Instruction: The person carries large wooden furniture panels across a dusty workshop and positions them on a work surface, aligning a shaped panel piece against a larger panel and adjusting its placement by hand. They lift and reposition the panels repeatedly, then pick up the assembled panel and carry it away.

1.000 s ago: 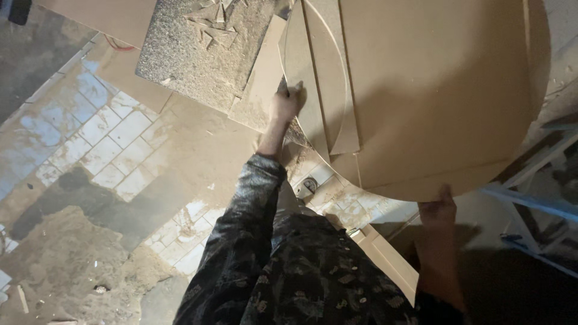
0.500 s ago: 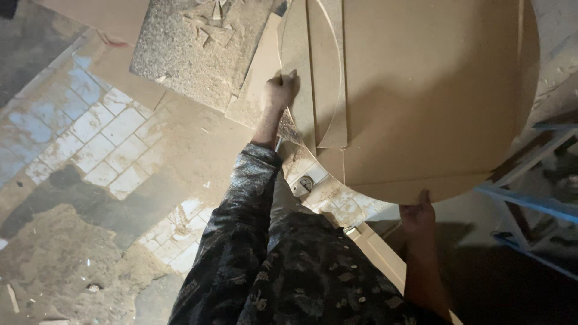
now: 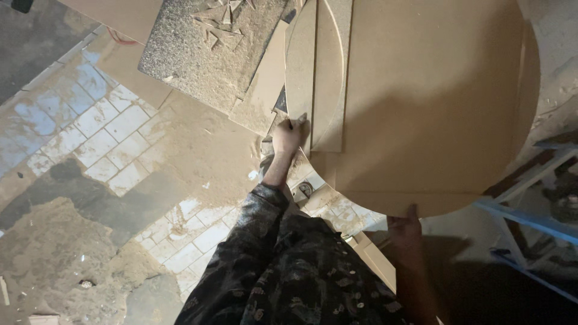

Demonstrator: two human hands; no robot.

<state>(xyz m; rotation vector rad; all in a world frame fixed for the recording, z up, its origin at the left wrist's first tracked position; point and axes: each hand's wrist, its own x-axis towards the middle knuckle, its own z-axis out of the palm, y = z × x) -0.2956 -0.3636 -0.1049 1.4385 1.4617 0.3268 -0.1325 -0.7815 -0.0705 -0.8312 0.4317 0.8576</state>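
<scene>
A large round board (image 3: 433,102) of smooth, matt tan fibreboard is held flat above the floor, filling the upper right of the view; its top edge is cut off by the frame. Beneath its left side, further curved and straight-edged boards (image 3: 316,72) of the same material are stacked, their lower parts hidden.

The left hand (image 3: 289,135) is seen at the left rim, its fingers closed on the edge of the stacked boards. The right hand (image 3: 404,227) is placed at the near rim of the round board, fingers curled under it and mostly hidden, so the grip can only partly be made out. Both arms are covered by dark patterned sleeves (image 3: 265,265).

The floor (image 3: 90,129) is paved with pale, worn tiles, coated in sawdust. A grey speckled slab (image 3: 205,42) with small triangular offcuts lies above the left hand. A blue-painted frame (image 3: 530,198) is seen at right, partly in shadow.
</scene>
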